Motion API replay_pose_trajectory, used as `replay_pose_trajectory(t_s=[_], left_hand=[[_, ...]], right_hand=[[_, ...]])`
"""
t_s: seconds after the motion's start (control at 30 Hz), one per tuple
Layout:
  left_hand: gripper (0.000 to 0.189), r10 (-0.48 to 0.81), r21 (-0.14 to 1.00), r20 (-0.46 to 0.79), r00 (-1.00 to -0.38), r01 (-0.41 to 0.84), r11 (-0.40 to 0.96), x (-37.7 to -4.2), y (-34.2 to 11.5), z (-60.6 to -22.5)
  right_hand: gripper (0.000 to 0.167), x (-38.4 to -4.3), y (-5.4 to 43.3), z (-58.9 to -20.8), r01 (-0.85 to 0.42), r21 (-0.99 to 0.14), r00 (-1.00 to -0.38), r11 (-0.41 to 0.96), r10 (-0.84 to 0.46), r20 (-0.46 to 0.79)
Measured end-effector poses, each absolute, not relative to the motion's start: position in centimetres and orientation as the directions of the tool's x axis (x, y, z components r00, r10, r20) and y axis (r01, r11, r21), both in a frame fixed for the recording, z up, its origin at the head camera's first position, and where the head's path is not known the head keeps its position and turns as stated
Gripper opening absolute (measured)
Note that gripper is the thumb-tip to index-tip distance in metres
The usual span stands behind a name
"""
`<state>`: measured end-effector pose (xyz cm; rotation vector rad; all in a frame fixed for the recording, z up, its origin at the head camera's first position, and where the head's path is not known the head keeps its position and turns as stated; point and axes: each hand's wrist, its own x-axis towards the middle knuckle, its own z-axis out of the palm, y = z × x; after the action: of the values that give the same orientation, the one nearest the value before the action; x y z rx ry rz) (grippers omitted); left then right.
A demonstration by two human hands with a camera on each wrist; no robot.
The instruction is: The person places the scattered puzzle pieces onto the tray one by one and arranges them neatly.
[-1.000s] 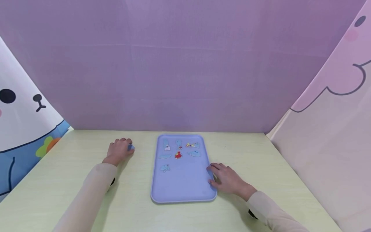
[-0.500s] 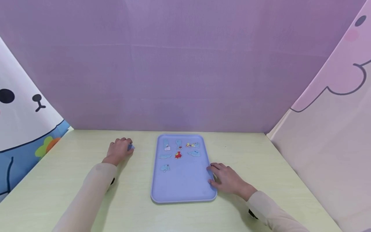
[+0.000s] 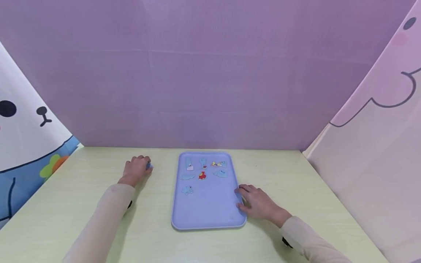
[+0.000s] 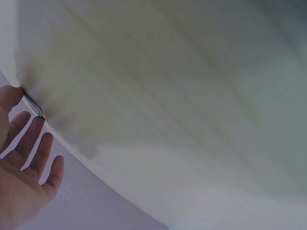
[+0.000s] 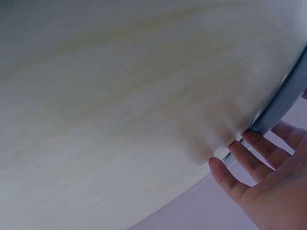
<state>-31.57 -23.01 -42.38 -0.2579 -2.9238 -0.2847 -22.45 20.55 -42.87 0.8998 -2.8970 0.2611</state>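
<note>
My left hand (image 3: 135,171) is low over the left side of the table, pinching a small blue piece (image 3: 148,166) between thumb and fingers. In the left wrist view that piece (image 4: 32,103) appears thin and flat, seen almost edge-on, and its full outline is hidden. A lavender tray (image 3: 210,215) lies to the right of this hand. With relaxed fingers, my right hand (image 3: 260,202) touches the tray's right rim near its front half. The right wrist view has the fingertips (image 5: 235,146) right at the tray's edge (image 5: 283,103).
Several flat cutouts rest in the tray's far half. Most are light blue, such as the one (image 3: 187,190) at the left; a red one (image 3: 202,175) is in the middle. Behind the pale wooden table (image 3: 141,233) rises a purple backdrop (image 3: 210,80), with cartoon-printed cloths at both sides.
My left hand has shifted very slightly to the right with the blue piece. The right hand and the tray have stayed in place.
</note>
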Motion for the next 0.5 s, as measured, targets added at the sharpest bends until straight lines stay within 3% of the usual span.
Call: replay_pose_trajectory(t_s=[0.5], left_hand=[[0.036,0.171,0.227,0.213,-0.962,0.219,0.949,-31.62,-23.14,-42.46]], right_hand=[[0.047,-22.44,20.48,-42.9,-0.572,-0.138,-0.82,0.809,-0.555,0.141]])
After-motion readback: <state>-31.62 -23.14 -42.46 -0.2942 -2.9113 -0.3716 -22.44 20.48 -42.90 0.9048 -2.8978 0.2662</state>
